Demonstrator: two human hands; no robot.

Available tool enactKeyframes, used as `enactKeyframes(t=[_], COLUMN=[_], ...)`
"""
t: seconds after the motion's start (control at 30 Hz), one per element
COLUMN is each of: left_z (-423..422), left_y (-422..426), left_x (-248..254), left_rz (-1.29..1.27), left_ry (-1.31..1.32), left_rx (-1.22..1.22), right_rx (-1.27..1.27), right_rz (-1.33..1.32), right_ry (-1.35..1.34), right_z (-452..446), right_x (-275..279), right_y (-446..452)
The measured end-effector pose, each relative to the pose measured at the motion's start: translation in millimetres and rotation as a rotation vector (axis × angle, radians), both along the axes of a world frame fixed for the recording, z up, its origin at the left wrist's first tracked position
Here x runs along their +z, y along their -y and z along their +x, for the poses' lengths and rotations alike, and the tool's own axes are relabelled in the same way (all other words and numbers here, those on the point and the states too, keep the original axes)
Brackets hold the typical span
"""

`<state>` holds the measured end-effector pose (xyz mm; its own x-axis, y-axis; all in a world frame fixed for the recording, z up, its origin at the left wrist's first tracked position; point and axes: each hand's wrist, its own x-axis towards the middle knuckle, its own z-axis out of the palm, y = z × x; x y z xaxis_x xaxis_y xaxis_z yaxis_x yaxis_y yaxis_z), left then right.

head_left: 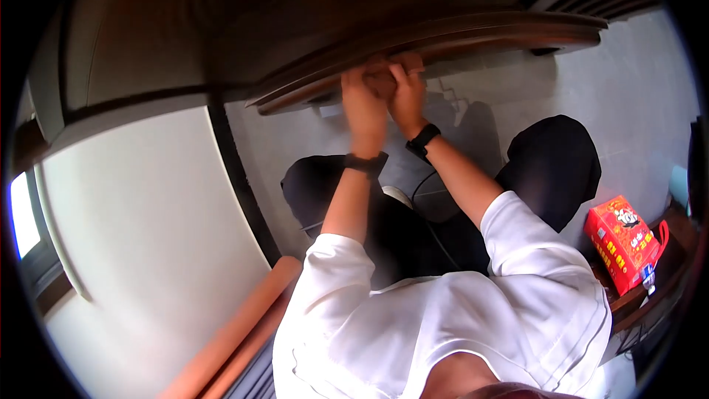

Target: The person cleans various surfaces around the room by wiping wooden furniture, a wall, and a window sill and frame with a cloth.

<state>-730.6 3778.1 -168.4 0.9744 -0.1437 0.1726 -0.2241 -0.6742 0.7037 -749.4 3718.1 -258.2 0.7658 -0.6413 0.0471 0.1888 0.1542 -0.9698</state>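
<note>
My left hand (362,107) and my right hand (406,100) are side by side at the front edge of a dark wooden furniture piece (480,38). Between and under their fingers is a crumpled reddish-brown cloth (380,80), pressed against the wooden edge. The fingers of both hands are bent round the cloth, and slight blur hides some of them. A black band (422,139) circles my right wrist, and another black band (365,164) is on the left wrist.
My knees in dark trousers (554,162) are bent over the grey tiled floor (628,96). A red printed box (626,242) stands on a wooden surface at right. A white wall (148,222) and an orange-brown rail (236,325) are on the left. A thin dark cord (417,191) hangs before me.
</note>
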Motion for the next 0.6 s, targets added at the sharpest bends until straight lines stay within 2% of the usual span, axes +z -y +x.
enactKeyframes(t=[0.1,0.17,0.23,0.3,0.37,0.47,0.5,0.6], left_z=[9.9,15.8,16.2,13.1,12.1,9.0,5.9,-2.5], left_y=[-46.8,-69.2,-65.1,-52.5,-38.2,-12.7,-5.9,2.9], left_x=[-19.3,-34.9,-27.1,-26.2,-26.2,-25.6,-24.7,-20.1], left_rz=[-0.024,-0.052,-0.069,-0.109,-0.154,-0.082,-0.120,-0.161], left_ry=[0.055,0.064,0.072,0.048,-0.002,-0.051,-0.068,-0.107], left_rx=[0.045,0.057,0.053,0.053,0.047,0.025,0.035,-0.014], right_rx=[0.051,0.034,0.111,0.144,0.123,0.085,0.071,0.121], right_rz=[-0.276,-0.645,-0.331,-0.331,-0.626,-0.415,-0.675,-0.562], right_ry=[-0.064,-0.055,-0.134,-0.219,-0.303,-0.284,-0.325,-0.430], right_z=[11.3,13.4,13.5,8.8,3.8,-1.5,-7.8,-10.2], right_x=[-3.5,-6.3,0.7,1.5,-0.4,9.4,14.7,24.3], right_y=[-34.6,-42.2,-40.3,-29.7,-14.6,9.2,15.4,33.0])
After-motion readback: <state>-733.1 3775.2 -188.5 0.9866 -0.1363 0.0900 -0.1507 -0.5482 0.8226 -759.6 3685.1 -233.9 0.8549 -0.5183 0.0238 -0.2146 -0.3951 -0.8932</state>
